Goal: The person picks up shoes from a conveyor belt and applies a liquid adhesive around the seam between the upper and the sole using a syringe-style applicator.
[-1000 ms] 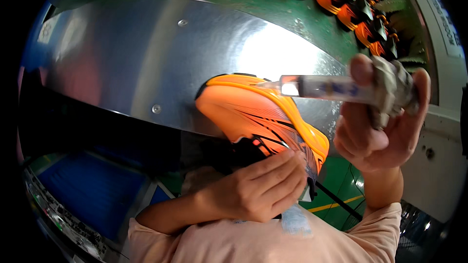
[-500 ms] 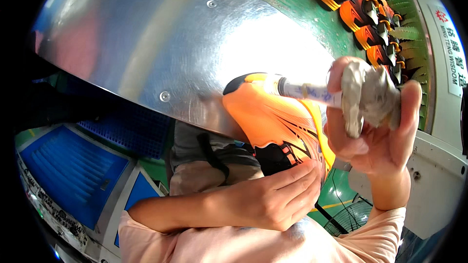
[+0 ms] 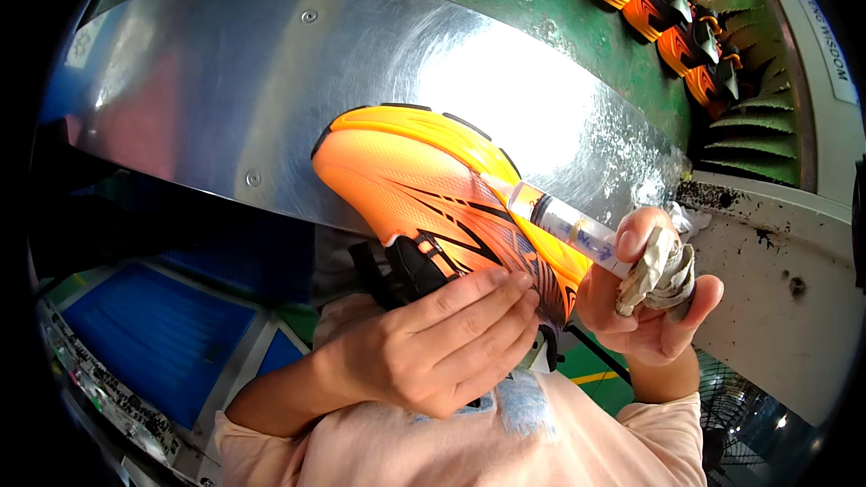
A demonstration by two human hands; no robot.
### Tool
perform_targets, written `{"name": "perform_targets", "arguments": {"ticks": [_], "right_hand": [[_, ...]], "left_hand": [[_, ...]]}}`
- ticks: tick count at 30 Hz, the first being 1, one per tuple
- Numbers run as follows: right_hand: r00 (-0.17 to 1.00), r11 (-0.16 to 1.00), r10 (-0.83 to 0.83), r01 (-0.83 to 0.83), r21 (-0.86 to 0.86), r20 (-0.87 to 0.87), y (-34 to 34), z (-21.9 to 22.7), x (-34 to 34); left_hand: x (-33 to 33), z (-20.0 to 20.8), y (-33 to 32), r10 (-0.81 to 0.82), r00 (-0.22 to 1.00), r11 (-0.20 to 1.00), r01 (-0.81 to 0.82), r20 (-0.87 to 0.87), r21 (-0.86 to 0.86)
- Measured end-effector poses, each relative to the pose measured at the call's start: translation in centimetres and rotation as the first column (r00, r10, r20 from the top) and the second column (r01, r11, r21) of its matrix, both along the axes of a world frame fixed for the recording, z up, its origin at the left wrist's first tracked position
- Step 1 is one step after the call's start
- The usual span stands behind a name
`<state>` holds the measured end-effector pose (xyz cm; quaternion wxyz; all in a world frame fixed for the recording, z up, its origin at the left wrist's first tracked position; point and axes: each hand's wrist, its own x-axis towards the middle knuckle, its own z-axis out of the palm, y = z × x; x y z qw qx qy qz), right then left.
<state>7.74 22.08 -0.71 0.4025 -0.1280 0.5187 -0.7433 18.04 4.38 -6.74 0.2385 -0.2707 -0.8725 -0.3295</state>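
Observation:
An orange running shoe (image 3: 424, 171) with black lines and a yellow sole edge lies on its side, its toe over the metal table. My left hand (image 3: 451, 338) is closed round its heel end, thumb hidden. In my right hand (image 3: 663, 343) is a clear syringe (image 3: 568, 224), gripped near its back end. A crumpled greyish-white wrapping (image 3: 663, 278) covers that end. The syringe slants down to the left, and its tip is at the line where upper meets sole, midway along the shoe. Whether the tip touches is hard to see.
A shiny metal table (image 3: 198, 99) spans the view, with whitish residue near its right end. Several orange-and-black shoes (image 3: 645, 13) stand beyond it, beside green spiky flaps (image 3: 758, 131). A white machine panel (image 3: 767, 307) is at right, a fan (image 3: 735, 406) below it.
The shoe has shifted left over the table and shows more of its side. My right hand came lower, and the syringe tip went from near the toe to the middle of the sole line.

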Motion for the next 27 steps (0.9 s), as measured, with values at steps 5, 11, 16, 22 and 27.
{"name": "perform_targets", "arguments": {"ticks": [5, 11, 16, 22, 27], "right_hand": [[0.999, 0.999, -0.029, 0.030, -0.037, 0.030, 2.6, -0.9, 1.5], [0.990, 1.000, -0.016, 0.018, -0.011, 0.137, 6.3, -1.4, 3.6], [0.952, 0.990, -0.087, 0.116, -0.084, 0.293, 9.3, -2.4, 5.1], [0.942, 0.952, -0.183, 0.241, -0.190, 0.282, 12.3, -5.0, 6.0], [0.905, 0.894, -0.297, 0.376, -0.244, 0.306, 12.4, -6.5, 6.4]], "left_hand": [[-0.1, 0.8, 0.3, 0.014, 1.000, 0.995, -0.015, -0.010, -0.099], [0.4, 0.8, 0.4, 0.026, 1.000, 0.984, -0.025, 0.006, -0.174], [0.4, 0.9, 0.6, 0.026, 1.000, 0.975, -0.026, -0.006, -0.222], [-1.6, 3.6, 1.4, 0.044, 0.993, 0.935, -0.001, 0.112, -0.355], [-6.8, 5.6, 2.3, -0.058, 0.992, 0.864, 0.104, 0.109, -0.492]]}}
